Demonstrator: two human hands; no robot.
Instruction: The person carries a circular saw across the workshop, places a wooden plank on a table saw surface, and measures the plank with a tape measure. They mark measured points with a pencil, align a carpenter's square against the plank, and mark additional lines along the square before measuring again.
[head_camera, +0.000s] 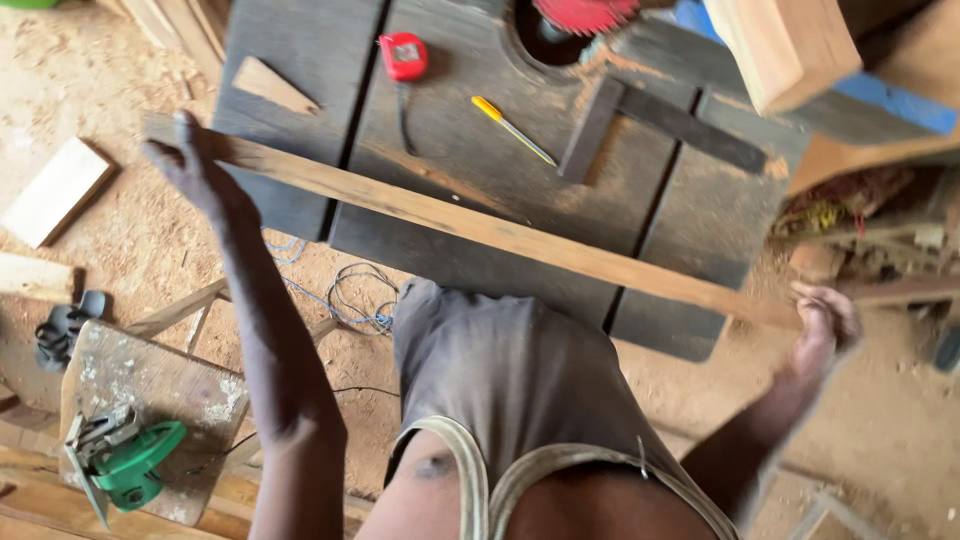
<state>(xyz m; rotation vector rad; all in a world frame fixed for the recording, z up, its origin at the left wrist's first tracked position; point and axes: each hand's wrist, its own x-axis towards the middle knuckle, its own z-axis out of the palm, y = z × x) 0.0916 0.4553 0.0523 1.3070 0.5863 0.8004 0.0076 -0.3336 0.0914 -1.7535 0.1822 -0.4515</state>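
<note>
You hold a long, thin strip of pale brown wood (480, 228) across the near half of a dark, dusty wooden saw table (690, 250), one hand at each end. Your left hand (195, 165) meets the strip at its left end, just past the table's near left corner; the fingers look wrapped over the strip's top edge, though motion blur hides how tightly they close. Your right hand (825, 325) takes the other end beyond the table's near right corner, fingers curled around the wood in a closed grip. The strip slants from upper left to lower right, above the tabletop rather than flat on it as far as can be told.

On the table, a small red tape measure (404, 56) lies near the far edge, a yellow-handled screwdriver (512, 129) rests towards the middle, and a dark metal try square (655, 122) sits to its right. A red circular saw blade (585, 14) shows in a round opening at the far edge. A triangular offcut of pale wood (272, 86) lies by the far left corner.

On the sandy floor beside the table's near left corner, a tangle of blue wire (350, 295) is coiled. A green power jigsaw (122, 462) sits on a paint-stained board (160, 385) at lower left
</note>
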